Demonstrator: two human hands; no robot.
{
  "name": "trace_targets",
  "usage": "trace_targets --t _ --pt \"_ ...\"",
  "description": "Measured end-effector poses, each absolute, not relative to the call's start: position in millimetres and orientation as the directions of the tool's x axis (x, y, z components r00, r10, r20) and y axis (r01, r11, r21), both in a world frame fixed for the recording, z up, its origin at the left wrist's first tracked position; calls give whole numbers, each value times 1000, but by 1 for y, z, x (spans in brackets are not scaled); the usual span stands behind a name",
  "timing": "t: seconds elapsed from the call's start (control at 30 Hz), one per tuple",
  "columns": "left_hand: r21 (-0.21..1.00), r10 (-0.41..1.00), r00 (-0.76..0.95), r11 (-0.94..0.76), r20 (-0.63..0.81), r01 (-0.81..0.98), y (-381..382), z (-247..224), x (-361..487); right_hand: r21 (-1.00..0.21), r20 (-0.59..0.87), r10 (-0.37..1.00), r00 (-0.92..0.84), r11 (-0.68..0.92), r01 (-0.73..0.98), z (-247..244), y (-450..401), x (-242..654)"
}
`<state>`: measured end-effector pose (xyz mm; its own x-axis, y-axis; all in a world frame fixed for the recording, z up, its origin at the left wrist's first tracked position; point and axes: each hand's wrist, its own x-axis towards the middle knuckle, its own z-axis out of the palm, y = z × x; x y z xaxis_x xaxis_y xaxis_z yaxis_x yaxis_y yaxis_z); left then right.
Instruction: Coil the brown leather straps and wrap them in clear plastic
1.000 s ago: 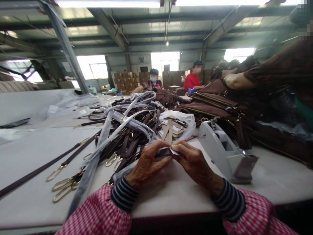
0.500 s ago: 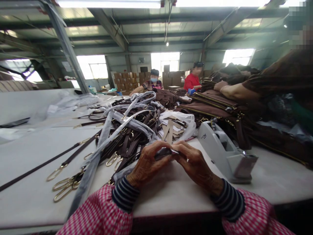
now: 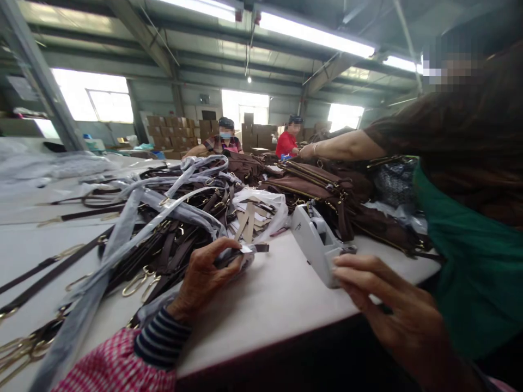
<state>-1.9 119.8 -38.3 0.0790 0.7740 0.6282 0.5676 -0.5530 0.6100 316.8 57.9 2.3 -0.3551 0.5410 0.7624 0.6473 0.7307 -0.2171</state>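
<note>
My left hand (image 3: 212,275) is closed on a dark strap in clear plastic wrap (image 3: 247,259), with a small white piece at the fingertips and a short dark strap end (image 3: 262,247) sticking out to the right. At the front end of a grey-white tape dispenser (image 3: 316,245) is my right hand (image 3: 392,302), its fingertips touching the dispenser's tip. Those fingers are stretched forward and slightly apart, and I see no object between them. Beyond my left hand lies a plastic bag (image 3: 278,212) of beige and white strips.
Dark straps with gold clasps (image 3: 139,280) and long plastic-wrapped straps (image 3: 122,228) cover the left. Brown zippered bags (image 3: 310,182) are heaped behind the dispenser. A person in a green apron (image 3: 469,261) reaches over them from the right. Two people work farther back.
My right hand has left the wrapped strap and moved right to the dispenser. My left hand still holds the strap. The view has turned right, and the nearby person reaches farther across the bags.
</note>
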Motion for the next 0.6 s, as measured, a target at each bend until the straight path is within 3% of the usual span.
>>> trace_targets --t 0.07,0.13,0.23,0.3,0.43,0.6 --pt "593 758 75 -564 648 574 119 -38 -1 -243 769 594 -237 614 751 13 61 348" --pt "579 747 69 -567 661 587 120 -39 0 -371 704 702 -104 489 789 21 77 371" --pt "562 737 56 -560 674 609 120 -39 0 -643 423 906 23 282 712 24 111 384" --pt "550 729 57 -563 682 617 121 -41 0 -740 233 972 -13 186 646 23 127 383" --pt "513 705 76 -580 705 633 122 -43 -1 -793 126 989 -72 145 591 25 133 371" --pt "510 710 86 -578 699 637 122 -43 1 -881 95 994 57 58 470 25 127 365"
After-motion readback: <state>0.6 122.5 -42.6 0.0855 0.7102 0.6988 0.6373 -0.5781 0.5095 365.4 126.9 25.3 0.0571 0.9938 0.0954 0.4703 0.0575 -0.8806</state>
